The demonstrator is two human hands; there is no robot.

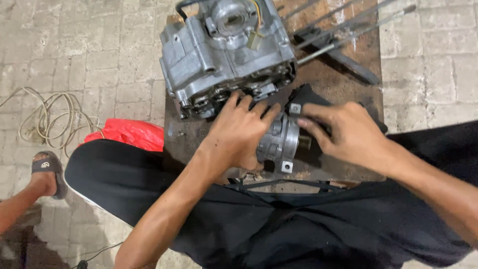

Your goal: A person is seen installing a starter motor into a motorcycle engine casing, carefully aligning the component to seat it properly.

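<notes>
My left hand grips a small round silver metal housing with mounting tabs, lying on its side on a rusty metal work stand. My right hand pinches the housing's open end, fingers at its upper tab. Just beyond the hands sits a large grey engine case, its open face toward me. A black piece lies under the right hand, partly hidden.
Several long metal rods and a dark flat bar lie at the stand's far right. A red plastic bag and coiled cord rest on the paved floor at left. Another person's sandalled foot stands nearby.
</notes>
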